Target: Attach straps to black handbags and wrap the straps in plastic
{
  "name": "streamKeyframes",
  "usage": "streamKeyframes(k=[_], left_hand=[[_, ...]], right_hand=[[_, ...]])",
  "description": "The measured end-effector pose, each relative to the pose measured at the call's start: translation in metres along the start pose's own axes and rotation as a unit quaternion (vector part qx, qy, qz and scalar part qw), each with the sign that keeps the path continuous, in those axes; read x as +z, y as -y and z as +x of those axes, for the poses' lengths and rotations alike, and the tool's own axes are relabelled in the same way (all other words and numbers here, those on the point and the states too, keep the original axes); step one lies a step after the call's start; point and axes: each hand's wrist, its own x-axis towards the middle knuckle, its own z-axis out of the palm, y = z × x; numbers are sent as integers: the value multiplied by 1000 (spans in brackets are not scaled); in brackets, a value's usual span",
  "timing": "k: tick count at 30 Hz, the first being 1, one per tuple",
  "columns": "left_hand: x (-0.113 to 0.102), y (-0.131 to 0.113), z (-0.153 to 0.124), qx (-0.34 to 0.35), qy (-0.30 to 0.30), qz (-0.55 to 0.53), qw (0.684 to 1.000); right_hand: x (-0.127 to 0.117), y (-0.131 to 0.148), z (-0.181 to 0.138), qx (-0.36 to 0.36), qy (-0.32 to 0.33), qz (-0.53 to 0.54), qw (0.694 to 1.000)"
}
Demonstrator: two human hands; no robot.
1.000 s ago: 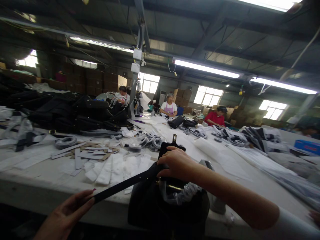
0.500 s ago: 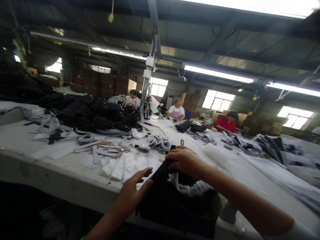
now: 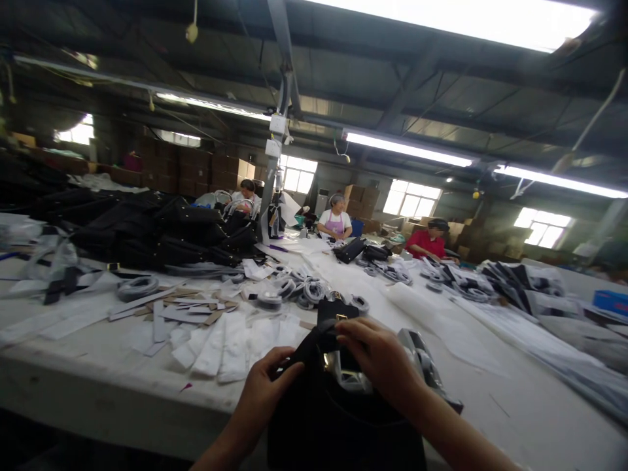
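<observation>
A black handbag (image 3: 343, 425) stands at the near edge of the long white table (image 3: 98, 353), its mouth open with white stuffing paper inside. My left hand (image 3: 267, 386) grips the black strap (image 3: 307, 347) at the bag's left side, fingers closed round it. My right hand (image 3: 380, 356) is closed on the same strap near its gold buckle at the top of the bag. A small black flap with a gold clasp (image 3: 337, 313) sticks up just behind my hands.
White paper strips and cardboard pieces (image 3: 206, 327) lie left of the bag, with coils of wrapped straps (image 3: 304, 291) beyond. A heap of black bags (image 3: 147, 229) fills the back left. Three people sit working at the far end of the table. More wrapped goods (image 3: 515, 288) lie at the right.
My left hand came up from the far end of the stretched strap to the bag and closed on the strap there. The strap is now folded in at the bag's top.
</observation>
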Motion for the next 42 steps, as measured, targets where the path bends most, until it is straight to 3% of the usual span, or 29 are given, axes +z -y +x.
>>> streamKeyframes(k=[4, 9, 13, 18, 29, 36, 42], left_hand=[[-3, -8, -3, -16, 21, -34, 999], [-3, -14, -5, -45, 39, -71, 996], [-6, -12, -3, -86, 23, -94, 992], [-4, -16, 0, -73, 11, -48, 996], [3, -23, -4, -27, 5, 43, 999], [-9, -32, -9, -9, 85, 56, 995], [-5, -27, -9, -7, 23, 46, 999]], right_hand=[[14, 19, -19, 88, 97, 80, 988], [33, 24, -11, 166, 125, 90, 974], [42, 20, -6, 152, 111, 178, 966], [42, 19, -9, 139, 116, 248, 952], [43, 28, -13, 176, 88, 195, 961], [48, 21, -16, 200, 110, 280, 933], [48, 18, -18, 189, 115, 241, 945]])
